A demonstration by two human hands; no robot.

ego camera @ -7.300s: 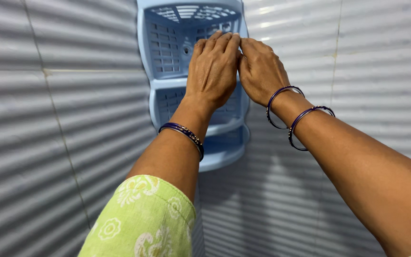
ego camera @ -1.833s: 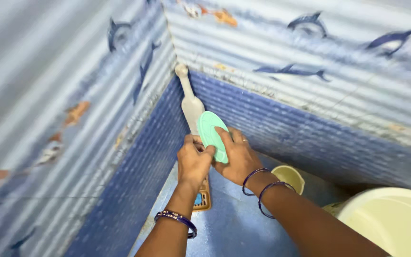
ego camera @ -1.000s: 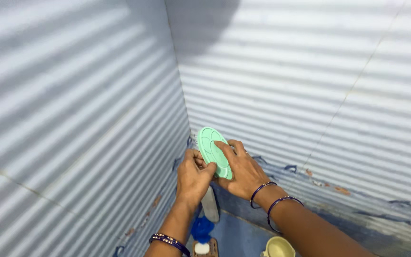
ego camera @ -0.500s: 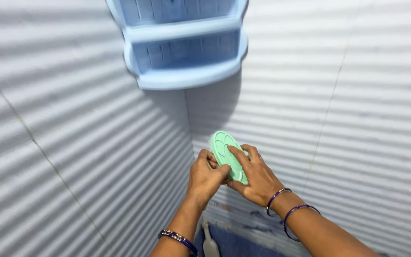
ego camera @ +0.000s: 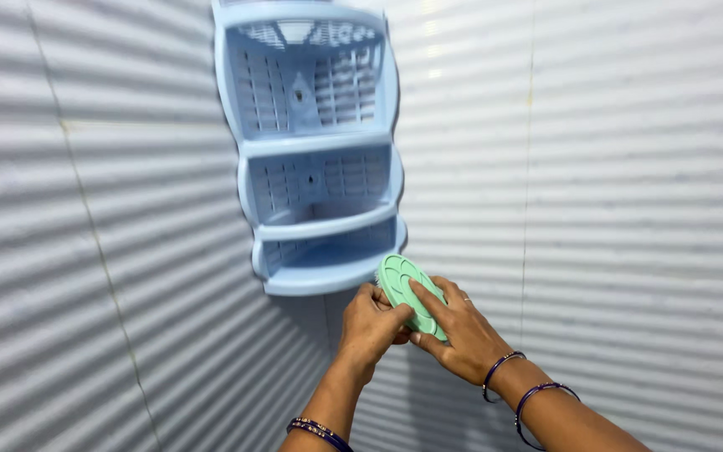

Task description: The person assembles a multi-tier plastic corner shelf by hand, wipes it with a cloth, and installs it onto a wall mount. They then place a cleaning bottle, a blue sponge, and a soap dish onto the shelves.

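Both hands, left (ego camera: pixel 370 322) and right (ego camera: pixel 460 331), clasp the green oval brush (ego camera: pixel 407 293); long axis tilts up-left toward the corner shelf (ego camera: pixel 315 142).

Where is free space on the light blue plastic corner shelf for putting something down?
All three tiers of the light blue plastic corner shelf look bare. The lowest tier is crowded at its front rim by the oval green plastic brush, which the left hand and right hand hold.

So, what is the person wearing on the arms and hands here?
Both forearms are bare; no sleeve shows. The left hand has a dark blue-purple bangle set at the wrist. The right hand wears two thin dark bangles on the wrist and a small ring on one finger. No gloves.
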